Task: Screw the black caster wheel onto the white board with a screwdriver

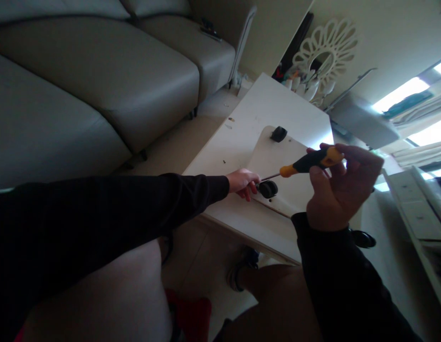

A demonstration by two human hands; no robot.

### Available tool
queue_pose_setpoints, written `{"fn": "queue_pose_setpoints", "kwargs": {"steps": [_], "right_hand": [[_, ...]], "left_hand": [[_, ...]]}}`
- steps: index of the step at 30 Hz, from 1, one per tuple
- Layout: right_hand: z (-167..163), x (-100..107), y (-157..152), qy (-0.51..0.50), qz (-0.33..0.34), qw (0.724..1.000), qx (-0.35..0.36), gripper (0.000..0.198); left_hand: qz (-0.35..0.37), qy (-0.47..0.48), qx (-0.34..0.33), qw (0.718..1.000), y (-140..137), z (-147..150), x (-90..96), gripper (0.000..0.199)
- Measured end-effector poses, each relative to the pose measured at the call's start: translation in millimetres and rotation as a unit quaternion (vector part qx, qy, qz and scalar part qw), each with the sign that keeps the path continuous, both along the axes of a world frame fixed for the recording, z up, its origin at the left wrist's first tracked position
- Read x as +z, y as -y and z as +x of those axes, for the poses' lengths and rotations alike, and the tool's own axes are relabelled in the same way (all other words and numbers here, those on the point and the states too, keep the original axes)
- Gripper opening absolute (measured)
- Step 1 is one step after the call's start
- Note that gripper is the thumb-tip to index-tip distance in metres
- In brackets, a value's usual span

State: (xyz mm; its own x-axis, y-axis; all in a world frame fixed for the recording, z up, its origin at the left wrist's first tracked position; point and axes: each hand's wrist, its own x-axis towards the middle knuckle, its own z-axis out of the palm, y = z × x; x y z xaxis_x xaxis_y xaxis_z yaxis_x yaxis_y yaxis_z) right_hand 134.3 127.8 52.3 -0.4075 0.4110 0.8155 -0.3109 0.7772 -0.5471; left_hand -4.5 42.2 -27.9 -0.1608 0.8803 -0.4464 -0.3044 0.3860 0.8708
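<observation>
My right hand (343,183) grips the yellow and black handle of a screwdriver (311,161), whose metal shaft points left and slightly down. At the shaft's tip my left hand (244,182) is closed, thumb and forefinger pinched together; what lies between them is too small to make out. Just beside those fingers, a black caster wheel (268,189) stands on a white board (265,152) with rounded corners. A second black caster (278,134) sits at the board's far corner. The board lies on a white table (213,166).
A small dark piece, perhaps a screw (224,162), lies on the table left of the board. A grey sofa (99,71) runs along the left. A white drawer unit (412,204) stands at right. A red object (193,313) is on the floor near my legs.
</observation>
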Motion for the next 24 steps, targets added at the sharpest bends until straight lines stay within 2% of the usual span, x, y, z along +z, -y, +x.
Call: {"fn": "queue_pose_setpoints", "kwargs": {"steps": [7, 14, 17, 20, 24], "right_hand": [[0.8, -0.6, 0.0, 0.017, 0.005, 0.999, -0.029, 0.037], [5.3, -1.1, -1.3, 0.067, -0.025, 0.995, -0.069, 0.049], [5.6, -1.9, -1.1, 0.059, -0.032, 0.995, -0.079, 0.049], [4.5, -2.6, -1.5, 0.033, -0.028, 0.997, -0.064, 0.048], [4.0, -2.9, -3.1, 0.009, -0.010, 1.000, -0.005, 0.051]], "left_hand": [[0.001, -0.026, -0.008, 1.000, -1.4, 0.3, -1.9, 0.009], [0.008, 0.023, 0.009, 1.000, 0.6, -3.2, -3.6, 0.012], [0.004, 0.037, 0.014, 0.999, 1.4, -3.7, -5.2, 0.012], [0.001, 0.047, 0.023, 0.999, 2.4, -4.2, -7.1, 0.016], [0.008, 0.057, 0.027, 0.998, 2.3, -5.1, -10.1, 0.017]]}}
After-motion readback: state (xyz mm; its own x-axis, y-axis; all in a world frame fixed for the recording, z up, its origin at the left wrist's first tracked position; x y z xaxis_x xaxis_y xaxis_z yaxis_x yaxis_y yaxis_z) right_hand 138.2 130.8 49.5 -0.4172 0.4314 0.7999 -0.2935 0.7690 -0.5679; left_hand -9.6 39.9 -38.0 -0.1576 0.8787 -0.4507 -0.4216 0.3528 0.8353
